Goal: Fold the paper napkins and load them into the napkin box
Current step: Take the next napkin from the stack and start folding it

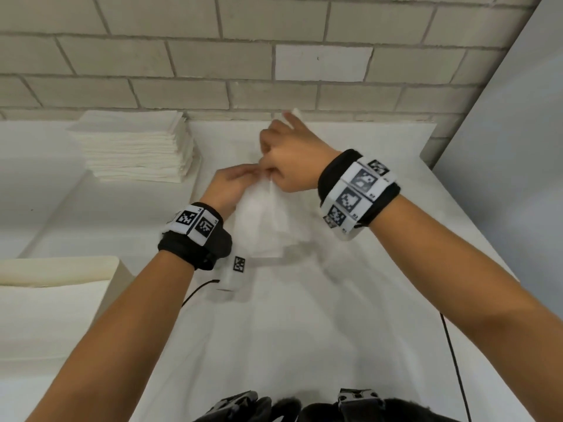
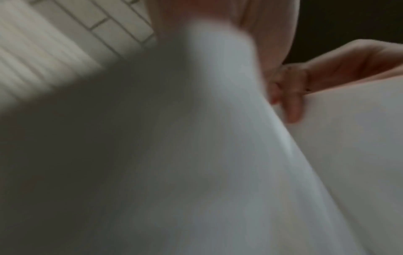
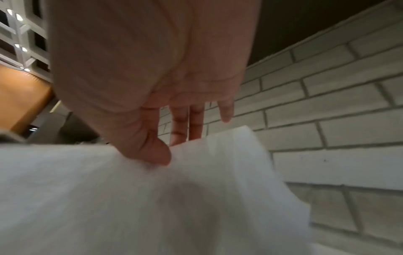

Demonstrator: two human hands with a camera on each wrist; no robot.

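Napkin (image 1: 268, 220) hangs below both pinches, right hand (image 1: 289, 159) and left hand (image 1: 231, 187) gripping its top edge; probably light, limp, easily torn, so hold corners gently.

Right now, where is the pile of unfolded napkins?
In the head view the napkin stack sits at the table's far left, against the brick wall, left of both hands.

Left hand (image 1: 227, 185) and right hand (image 1: 292, 161) meet above the table, fingers pinching.
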